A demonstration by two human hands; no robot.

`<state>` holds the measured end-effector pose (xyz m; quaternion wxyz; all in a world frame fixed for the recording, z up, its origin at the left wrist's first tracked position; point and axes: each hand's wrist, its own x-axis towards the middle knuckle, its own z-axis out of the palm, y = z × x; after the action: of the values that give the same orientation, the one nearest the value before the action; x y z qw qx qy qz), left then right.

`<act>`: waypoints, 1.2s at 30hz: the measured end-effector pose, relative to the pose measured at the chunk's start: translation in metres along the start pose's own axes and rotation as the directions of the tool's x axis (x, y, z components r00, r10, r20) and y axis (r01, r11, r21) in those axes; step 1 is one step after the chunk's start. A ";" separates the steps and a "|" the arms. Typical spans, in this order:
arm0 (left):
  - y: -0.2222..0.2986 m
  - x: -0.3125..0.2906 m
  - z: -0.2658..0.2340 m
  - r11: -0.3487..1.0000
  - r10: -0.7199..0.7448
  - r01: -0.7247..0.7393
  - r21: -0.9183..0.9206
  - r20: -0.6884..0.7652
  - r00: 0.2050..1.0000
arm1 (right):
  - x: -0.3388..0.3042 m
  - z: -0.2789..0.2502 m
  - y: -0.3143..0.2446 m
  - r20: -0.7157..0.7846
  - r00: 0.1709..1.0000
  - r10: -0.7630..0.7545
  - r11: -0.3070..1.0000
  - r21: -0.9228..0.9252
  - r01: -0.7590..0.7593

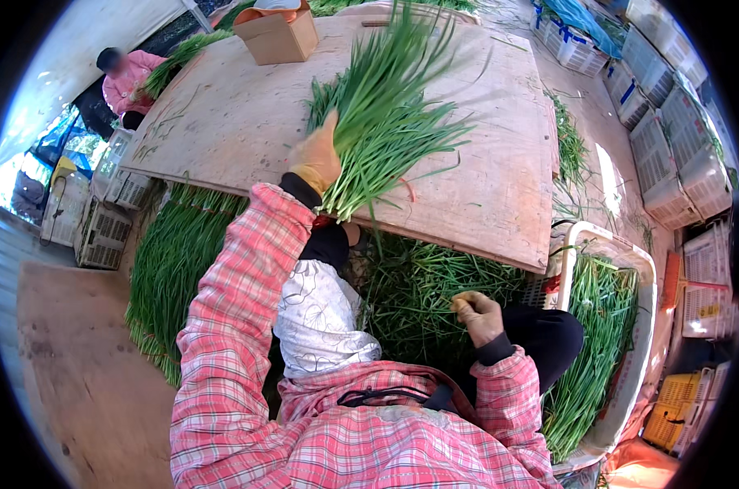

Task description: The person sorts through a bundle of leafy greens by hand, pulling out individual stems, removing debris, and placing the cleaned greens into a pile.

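My left hand (316,156), in a yellowish glove, is closed around a bunch of long green garlic chives (386,77). Its leaf tips are blurred as they fan toward the far side of the wooden board (500,183). More loose chives (402,143) lie on the board under and beside that bunch, their pale stems at the near edge. Over my right knee, my right hand (479,318) is held low with fingers curled together. Whether anything is inside them is hidden. Beneath the board, just past that hand, is a heap of tangled green leaves (434,273).
At my left stand long tied chive bundles (182,253). A white crate (649,285) of chives sits at my right. A cardboard box (275,39) rests on the board's far left. Another person (131,77) in pink sits beyond. Stacked crates (683,155) line the right side.
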<state>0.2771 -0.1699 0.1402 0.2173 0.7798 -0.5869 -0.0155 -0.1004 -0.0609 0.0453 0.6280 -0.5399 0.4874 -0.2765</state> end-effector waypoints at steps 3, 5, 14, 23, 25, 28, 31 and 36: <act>-0.036 -0.002 0.029 0.991 -0.118 0.104 0.081 0.196 0.974 | 0.010 0.024 -0.030 0.128 0.992 0.011 0.998 0.064 -0.019; -0.035 -0.001 0.027 0.989 -0.146 0.141 0.038 0.223 0.964 | 0.031 0.037 -0.048 0.176 0.982 -0.066 0.998 0.021 0.063; -0.033 0.016 0.012 0.905 0.029 0.141 -0.402 0.388 0.921 | 0.136 0.123 -0.079 0.269 0.939 -0.212 0.977 0.062 0.203; -0.062 0.008 -0.011 0.566 0.109 0.407 -0.717 0.555 0.825 | 0.181 0.123 -0.105 0.016 0.930 -0.368 0.788 -0.526 0.321; -0.061 0.008 -0.003 0.743 0.034 0.303 -0.597 0.486 0.873 | 0.183 0.124 -0.118 0.027 0.948 -0.317 0.719 -0.645 0.259; -0.045 0.009 -0.007 0.972 -0.072 0.152 -0.178 0.389 0.919 | 0.193 0.124 -0.125 0.077 0.877 -0.474 0.544 -0.757 0.361; 0.002 0.002 -0.020 0.984 -0.124 0.069 0.166 0.351 0.928 | 0.218 0.123 -0.118 0.150 0.805 -0.574 0.385 -0.819 0.426; -0.004 -0.020 0.024 0.984 -0.084 0.025 0.177 0.329 0.941 | 0.247 0.132 -0.098 0.237 0.822 -0.518 0.332 -0.830 0.449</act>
<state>0.2679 -0.1585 0.1123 0.0462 0.7974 -0.5926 -0.1038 0.1296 -0.2486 0.0534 0.1452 -0.8867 0.3965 -0.1884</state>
